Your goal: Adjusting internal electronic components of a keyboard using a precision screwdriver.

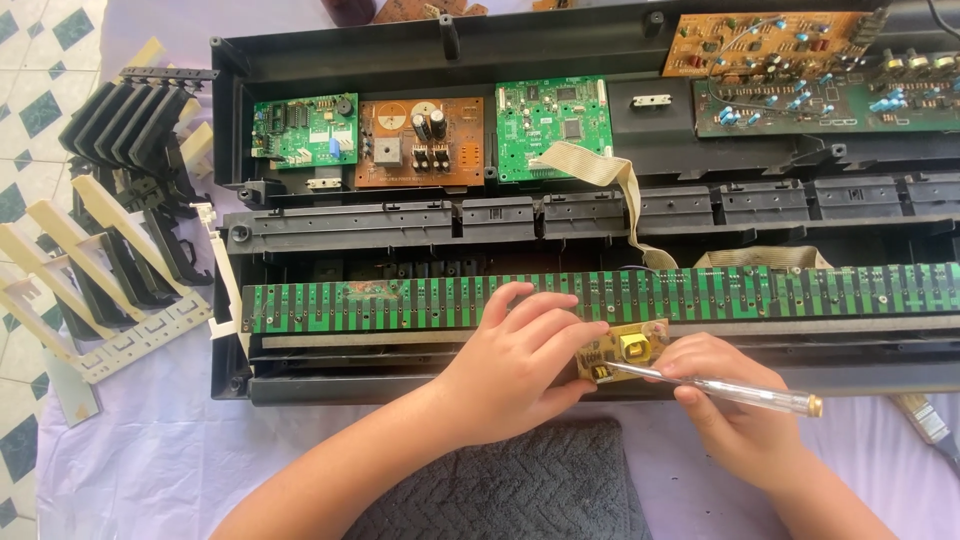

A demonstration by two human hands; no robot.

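Small tan circuit board (pixel 620 350) with a yellow block component lay at the near edge of the opened black keyboard case (pixel 330 55), tilted, long axis running left-low to right-high, just below the long green key-contact strip (pixel 420 305). Pinched at its left end by the left hand (pixel 520 360), fingers curled over the top edge, thumb hidden beneath. Met from the right by a clear-handled screwdriver (pixel 730 390), gripped closed in the right hand (pixel 725 400), shaft lying almost level along the case's near edge, tip touching the board's lower left part beside the left fingertips. Both hands touching or just beside the board; left hand the one actually bearing it, right hand reaching it only through the tool. Further back in the case, toward its far edge: a green board (pixel 305 130), a brown board with capacitors (pixel 420 140), another green board (pixel 555 120), and a beige ribbon cable (pixel 610 175) curving down toward the strip. Left of the case, near the counter's left edge: a heap of loose black and cream keys (pixel 120 230). Dark grey mat (pixel 520 480) between the forearms at the near edge.
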